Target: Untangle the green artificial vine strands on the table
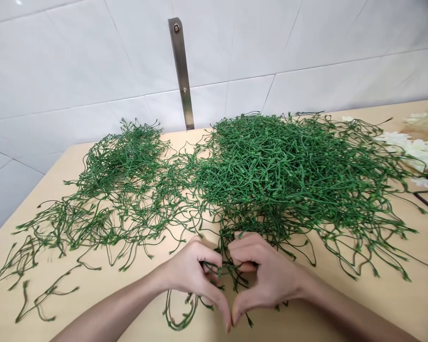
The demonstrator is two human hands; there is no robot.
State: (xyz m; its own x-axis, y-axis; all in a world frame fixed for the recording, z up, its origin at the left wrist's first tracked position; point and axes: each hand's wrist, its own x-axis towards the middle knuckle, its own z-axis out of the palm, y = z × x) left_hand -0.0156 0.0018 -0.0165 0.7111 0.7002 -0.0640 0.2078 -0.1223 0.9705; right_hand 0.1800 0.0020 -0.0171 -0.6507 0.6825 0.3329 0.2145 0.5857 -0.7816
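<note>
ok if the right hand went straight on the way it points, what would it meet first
Probably the green stems in the gap beside the curled fingers of the right hand, then the left hand, though depth is unclear in this view.

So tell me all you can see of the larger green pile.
The larger green pile is a tangled heap of thin, wavy, plastic-looking stems with small branching tips. It lies on the pale table, dense in the middle, looser at its edges. The right hand is at its near edge, and loose stems reach the smaller heap.
</note>
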